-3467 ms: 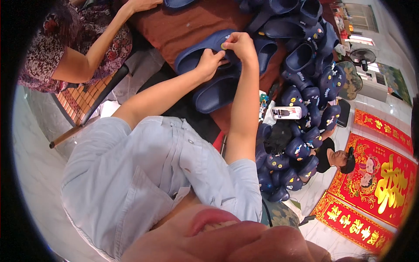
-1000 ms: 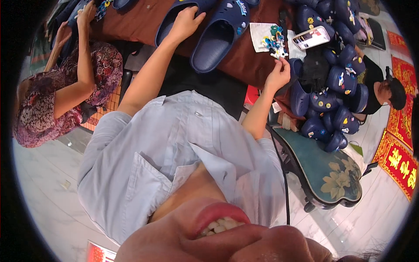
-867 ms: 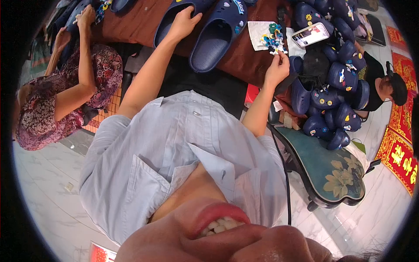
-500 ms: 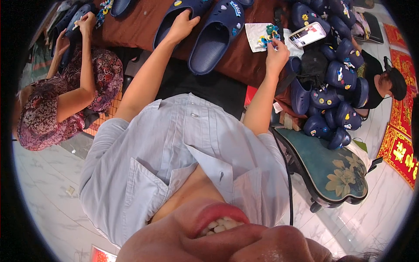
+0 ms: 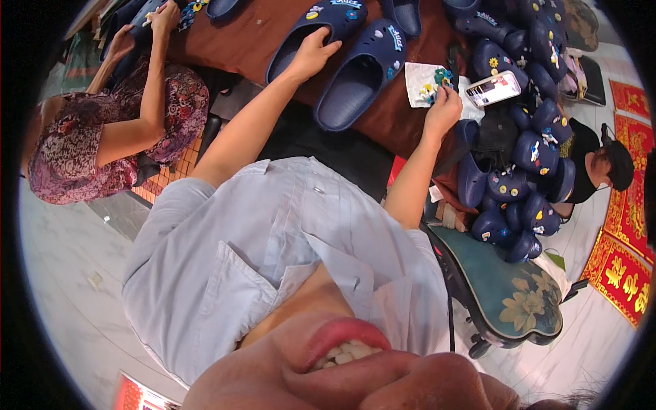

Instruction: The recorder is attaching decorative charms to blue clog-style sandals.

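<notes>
My left hand point(image 5: 314, 56) grips the edge of a dark blue clog point(image 5: 285, 58) by its foot opening. That clog carries small charms and a light blue lettered tag on its upper. Just right of it lies a matching clog point(image 5: 350, 89) with similar charms, its heel toward me. My right hand point(image 5: 445, 113) is closed in a pinch over a pile of small coloured shoe charms point(image 5: 429, 91); what sits between its fingertips is too small to make out. Under the pile lies a white plastic bag point(image 5: 415, 83).
A lit phone point(image 5: 493, 89) rests right of the charms. Many charm-covered clogs point(image 5: 536, 152) are heaped on the right. The table has a brown cover point(image 5: 225, 51). At left another person point(image 5: 130, 137) handles a clog; a person in a black cap point(image 5: 601, 164) is far right. A padded stool point(image 5: 499, 294) stands nearby.
The whole view has shifted, so the table scene sits lower and farther right. My left hand stays on the clog, and my right hand stays at the charms with its fingers pinched.
</notes>
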`<action>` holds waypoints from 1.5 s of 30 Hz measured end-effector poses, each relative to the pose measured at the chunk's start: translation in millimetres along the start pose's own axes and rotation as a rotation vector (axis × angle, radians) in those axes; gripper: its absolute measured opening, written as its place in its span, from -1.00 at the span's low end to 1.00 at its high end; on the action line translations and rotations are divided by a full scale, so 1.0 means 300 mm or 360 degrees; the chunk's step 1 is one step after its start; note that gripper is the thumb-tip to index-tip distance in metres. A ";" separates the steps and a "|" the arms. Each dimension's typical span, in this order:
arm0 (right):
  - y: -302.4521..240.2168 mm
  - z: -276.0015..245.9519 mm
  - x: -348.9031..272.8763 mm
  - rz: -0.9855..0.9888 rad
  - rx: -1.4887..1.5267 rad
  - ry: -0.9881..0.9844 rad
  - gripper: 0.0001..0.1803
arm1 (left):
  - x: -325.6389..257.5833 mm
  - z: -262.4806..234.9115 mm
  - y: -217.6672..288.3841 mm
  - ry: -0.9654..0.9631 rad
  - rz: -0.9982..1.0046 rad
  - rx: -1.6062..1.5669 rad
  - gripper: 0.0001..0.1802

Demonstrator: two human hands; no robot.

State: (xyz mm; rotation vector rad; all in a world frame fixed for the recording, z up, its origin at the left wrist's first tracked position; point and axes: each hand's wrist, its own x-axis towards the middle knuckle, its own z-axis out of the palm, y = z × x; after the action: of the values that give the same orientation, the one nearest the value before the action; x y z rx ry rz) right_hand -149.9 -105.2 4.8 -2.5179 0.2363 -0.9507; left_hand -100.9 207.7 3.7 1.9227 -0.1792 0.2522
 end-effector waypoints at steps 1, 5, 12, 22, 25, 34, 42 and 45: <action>-0.019 -0.005 0.009 -0.0012 0.0011 0.0001 -0.82 | 0.002 -0.010 0.013 -0.0005 -0.0055 -0.0062 -0.64; -0.155 -0.002 0.054 0.0368 0.0730 -0.0128 -0.80 | 0.000 -0.082 0.099 0.0029 -0.0233 -0.0238 -0.70; -0.547 0.106 0.130 0.0215 0.1467 -0.0703 -0.86 | 0.017 -0.101 0.014 0.0056 -0.0222 -0.0586 -0.70; -0.690 0.320 0.137 0.0107 0.1487 -0.0787 -0.88 | 0.003 -0.116 0.065 0.0068 -0.0192 -0.0580 -0.72; -0.682 0.328 0.125 -0.0049 0.1300 -0.0638 -0.86 | -0.006 -0.111 0.067 0.0058 -0.0177 -0.0533 -0.71; -0.719 0.327 0.055 -0.0499 0.0865 -0.0060 -0.89 | 0.002 -0.091 0.030 0.0077 -0.0097 -0.0312 -0.69; -0.759 0.226 0.001 -0.0924 0.0420 -0.0102 -0.62 | -0.007 -0.118 0.060 0.0193 -0.0117 -0.0230 -0.66; -0.751 0.211 0.021 -0.1052 0.0214 -0.0066 -0.65 | -0.012 -0.106 0.056 0.0181 -0.0060 -0.0171 -0.65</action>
State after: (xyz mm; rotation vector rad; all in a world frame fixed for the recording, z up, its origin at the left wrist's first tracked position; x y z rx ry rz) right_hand -102.0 114.8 68.7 -2.5150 -0.6912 -1.0935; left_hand -111.2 231.6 28.9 1.7978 -0.0791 0.3198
